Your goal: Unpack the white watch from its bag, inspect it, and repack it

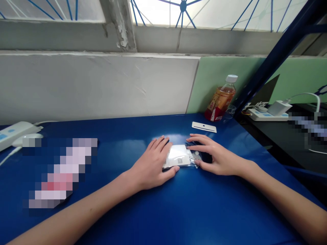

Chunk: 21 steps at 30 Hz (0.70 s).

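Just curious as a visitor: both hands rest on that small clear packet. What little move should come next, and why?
Probably the right hand should pinch the edge of the clear packet while the left hand pins it: both hands lie flat on it, neither gripping.

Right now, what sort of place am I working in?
Likely a workshop bench: a blue table against a rough wall, a power strip to the right, a packet touched by the left hand and right hand.

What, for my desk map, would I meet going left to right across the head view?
White power strip → left hand → clear packet → right hand → white charger.
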Available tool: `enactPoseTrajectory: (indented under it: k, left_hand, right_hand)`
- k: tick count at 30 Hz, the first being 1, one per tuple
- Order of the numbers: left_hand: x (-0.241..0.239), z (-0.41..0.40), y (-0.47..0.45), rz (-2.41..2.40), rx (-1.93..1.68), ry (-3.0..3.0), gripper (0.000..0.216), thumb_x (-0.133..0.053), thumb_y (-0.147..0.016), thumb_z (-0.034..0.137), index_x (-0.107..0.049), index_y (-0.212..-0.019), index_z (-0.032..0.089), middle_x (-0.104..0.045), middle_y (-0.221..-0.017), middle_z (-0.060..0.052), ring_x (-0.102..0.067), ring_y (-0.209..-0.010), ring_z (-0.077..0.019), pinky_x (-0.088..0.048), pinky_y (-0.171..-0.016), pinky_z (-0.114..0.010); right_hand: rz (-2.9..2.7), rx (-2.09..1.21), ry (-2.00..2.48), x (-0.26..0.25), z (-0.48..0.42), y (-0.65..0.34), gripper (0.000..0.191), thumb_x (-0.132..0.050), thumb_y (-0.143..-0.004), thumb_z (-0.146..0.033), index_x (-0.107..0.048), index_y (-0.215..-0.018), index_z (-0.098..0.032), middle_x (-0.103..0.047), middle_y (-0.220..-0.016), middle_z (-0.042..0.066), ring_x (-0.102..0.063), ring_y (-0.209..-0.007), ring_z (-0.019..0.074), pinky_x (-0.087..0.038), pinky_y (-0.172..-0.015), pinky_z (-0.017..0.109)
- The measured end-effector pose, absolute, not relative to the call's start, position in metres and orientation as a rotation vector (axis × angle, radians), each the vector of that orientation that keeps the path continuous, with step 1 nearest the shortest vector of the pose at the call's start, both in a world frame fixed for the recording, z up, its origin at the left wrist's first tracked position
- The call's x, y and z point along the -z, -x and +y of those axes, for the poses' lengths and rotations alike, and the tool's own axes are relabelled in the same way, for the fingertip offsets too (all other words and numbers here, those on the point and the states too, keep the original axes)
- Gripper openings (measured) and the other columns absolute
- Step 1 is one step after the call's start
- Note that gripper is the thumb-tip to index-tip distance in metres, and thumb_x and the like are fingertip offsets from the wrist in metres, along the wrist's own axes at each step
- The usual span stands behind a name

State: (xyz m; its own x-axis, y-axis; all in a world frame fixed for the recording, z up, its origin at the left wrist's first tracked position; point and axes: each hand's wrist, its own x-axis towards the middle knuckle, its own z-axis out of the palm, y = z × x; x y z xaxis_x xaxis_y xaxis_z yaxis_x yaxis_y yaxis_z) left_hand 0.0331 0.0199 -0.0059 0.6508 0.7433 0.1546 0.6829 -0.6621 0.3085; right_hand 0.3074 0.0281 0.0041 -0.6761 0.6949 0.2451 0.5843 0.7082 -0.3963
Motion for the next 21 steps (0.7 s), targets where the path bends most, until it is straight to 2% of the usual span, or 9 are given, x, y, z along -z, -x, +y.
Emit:
enactPoseTrajectory:
  k: [4,9,16,21]
  left_hand:
    - [0.006,0.021,-0.033,1.113,-0.398,-2.645,0.058,-0.05,-0.096,0.049,-0.042,-0.141,0.014,-0.042,-0.152,-0.019,-0.029,-0.146,-0.0357,-0.026,-0.117,-0.057]
    - [0.003,0.021,-0.033,1.092,-0.43,-2.639,0.046,-0.051,-0.096,0.044,-0.048,-0.131,0.015,-0.046,-0.148,-0.019,-0.031,-0.144,-0.0354,-0.027,-0.117,-0.056]
    - [0.005,0.019,-0.033,1.162,-0.512,-2.689,0.047,-0.052,-0.094,0.04,-0.046,-0.132,0.013,-0.048,-0.145,-0.02,-0.035,-0.142,-0.0354,-0.028,-0.117,-0.057]
    - [0.003,0.019,-0.035,1.192,-0.581,-2.687,0.044,-0.054,-0.092,0.035,-0.052,-0.127,0.009,-0.05,-0.141,-0.023,-0.042,-0.137,-0.0368,-0.032,-0.114,-0.057]
  right_hand:
    - [-2.468,-0.38,0.986,0.003,0.03,-0.306,0.032,-0.07,-0.086,-0.038,-0.072,-0.115,-0.023,-0.058,-0.137,0.014,-0.045,-0.136,0.0344,-0.043,-0.108,0.055]
    - [-2.414,-0.343,0.898,0.009,0.028,-0.301,0.023,-0.066,-0.091,-0.032,-0.072,-0.11,-0.023,-0.062,-0.132,0.013,-0.049,-0.132,0.0317,-0.045,-0.107,0.054]
    - [-2.471,-0.267,0.908,-0.007,0.034,-0.313,0.022,-0.062,-0.092,-0.03,-0.072,-0.11,-0.02,-0.06,-0.136,0.014,-0.048,-0.134,0.0319,-0.044,-0.109,0.051]
    - [-2.535,-0.344,0.937,-0.018,0.041,-0.328,0.021,-0.063,-0.091,-0.034,-0.073,-0.105,-0.022,-0.062,-0.134,0.011,-0.052,-0.13,0.0304,-0.044,-0.109,0.049]
